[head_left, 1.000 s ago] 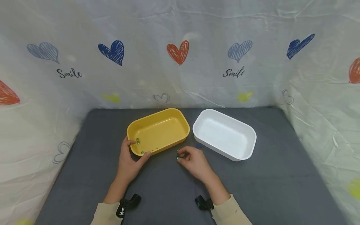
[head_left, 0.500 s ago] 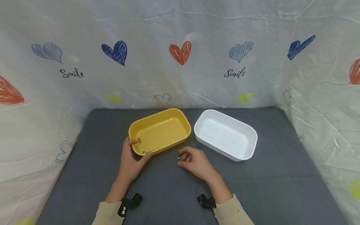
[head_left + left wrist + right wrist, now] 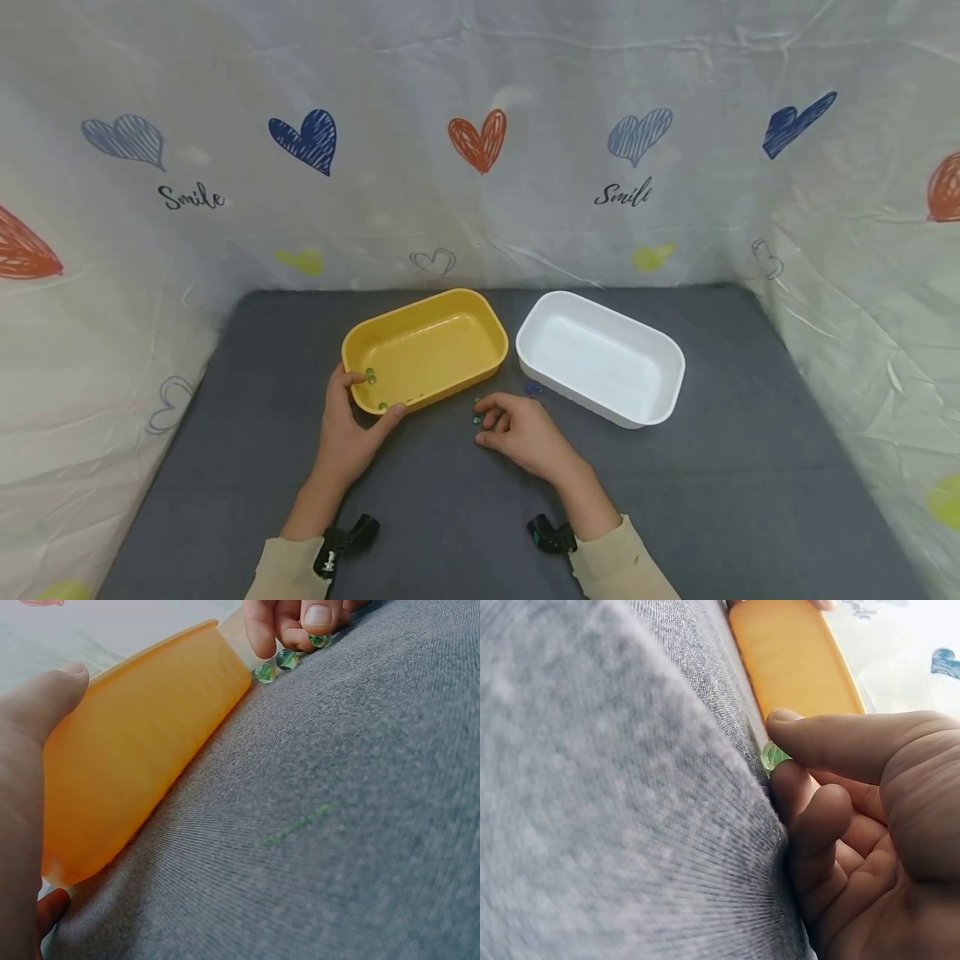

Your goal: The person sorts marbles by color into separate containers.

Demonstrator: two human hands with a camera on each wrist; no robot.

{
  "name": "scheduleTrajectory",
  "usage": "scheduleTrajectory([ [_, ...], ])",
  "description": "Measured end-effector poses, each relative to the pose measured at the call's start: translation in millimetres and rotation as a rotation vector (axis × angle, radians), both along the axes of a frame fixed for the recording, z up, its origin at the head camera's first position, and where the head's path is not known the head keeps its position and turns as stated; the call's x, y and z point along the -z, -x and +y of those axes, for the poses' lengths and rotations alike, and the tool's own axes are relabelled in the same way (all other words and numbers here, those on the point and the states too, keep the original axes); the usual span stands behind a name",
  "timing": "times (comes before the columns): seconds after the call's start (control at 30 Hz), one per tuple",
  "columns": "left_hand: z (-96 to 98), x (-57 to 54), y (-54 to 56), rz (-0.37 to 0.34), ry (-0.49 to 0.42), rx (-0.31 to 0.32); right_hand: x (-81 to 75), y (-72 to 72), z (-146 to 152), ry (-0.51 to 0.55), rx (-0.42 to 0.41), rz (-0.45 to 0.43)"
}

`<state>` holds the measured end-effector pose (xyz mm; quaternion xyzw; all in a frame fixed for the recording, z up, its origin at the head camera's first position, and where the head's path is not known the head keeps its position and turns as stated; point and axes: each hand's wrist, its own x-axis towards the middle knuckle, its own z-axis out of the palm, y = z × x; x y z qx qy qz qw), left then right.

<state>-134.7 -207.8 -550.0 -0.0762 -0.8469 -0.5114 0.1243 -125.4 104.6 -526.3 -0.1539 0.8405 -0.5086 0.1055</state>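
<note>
My left hand [image 3: 351,429] grips the left end of a yellow plastic bin [image 3: 491,329], thumb on the near rim and fingers at the left side. Several green marbles [image 3: 371,377] lie in that bin by the hand. On the cloth, the right hand [image 3: 521,433] is low with bent fingers, thumb and index apart. Green marbles [image 3: 287,660] sit in a row right at its fingertips in the left wrist view; another marble [image 3: 319,640] shows just under the thumb. In the right wrist view a green marble [image 3: 772,756] shows between thumb and index.
A white plastic bin [image 3: 600,354] stands right of the yellow one. Dark blue marbles [image 3: 533,389] lie on the cloth at its near left side, beyond the right hand. Grey cloth [image 3: 450,517] covers the table, and a printed curtain [image 3: 390,167] hangs behind and at both sides.
The right thumb has drawn back from the green marbles, widening its gap to the index finger. The left hand stays on the yellow bin. The head view has shifted slightly.
</note>
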Motion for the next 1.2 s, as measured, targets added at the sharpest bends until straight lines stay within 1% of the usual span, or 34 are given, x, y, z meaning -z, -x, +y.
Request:
scheduleTrajectory([
  [0.27, -0.3, 1.6, 0.0, 0.011, 0.005, 0.000, -0.5, -0.3, -0.1, -0.003, 0.000, 0.004],
  [0.43, -0.5, 2.4, 0.4, 0.004, 0.008, -0.002, -0.9, 0.0, 0.0, -0.004, 0.000, 0.013],
  [0.77, -0.8, 1.6, -0.2, 0.011, -0.010, 0.004, -0.6, 0.2, -0.7, -0.013, 0.006, 0.035],
  [1.03, -0.3, -0.1, -0.5, 0.001, 0.001, -0.004, -2.9, 0.1, -2.0, -0.037, 0.015, 0.033],
  [1.2, 0.1, -0.8, -0.3, 0.010, -0.001, -0.001, -3.7, 0.0, -1.9, -0.042, 0.015, 0.021],
])
